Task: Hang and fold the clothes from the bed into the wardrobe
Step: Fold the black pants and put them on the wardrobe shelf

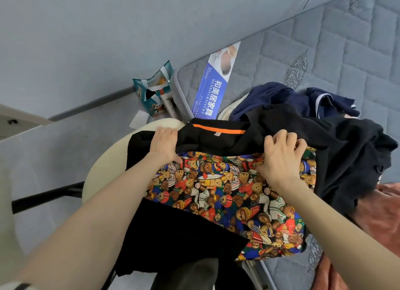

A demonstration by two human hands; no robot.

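A black garment with an orange stripe [218, 136] lies across a cream round stool [101, 166] and the bed's corner. Under it spreads a bright cloth printed with teddy bears [227, 194]. My left hand [164, 143] rests flat on the black garment's left part, fingers straight. My right hand [279, 153] pinches a fold of the black fabric at its right part, fingers curled. More black cloth [350, 160] bunches to the right, with a navy garment [281, 99] behind it on the grey quilted mattress [346, 51].
A teal gift bag [154, 90] stands on the floor by the wall, with a white paper [139, 118] beside it. A blue printed label [213, 90] lies on the mattress edge. Rust-coloured cloth [381, 214] sits at the right. A black bar [47, 196] crosses the floor at left.
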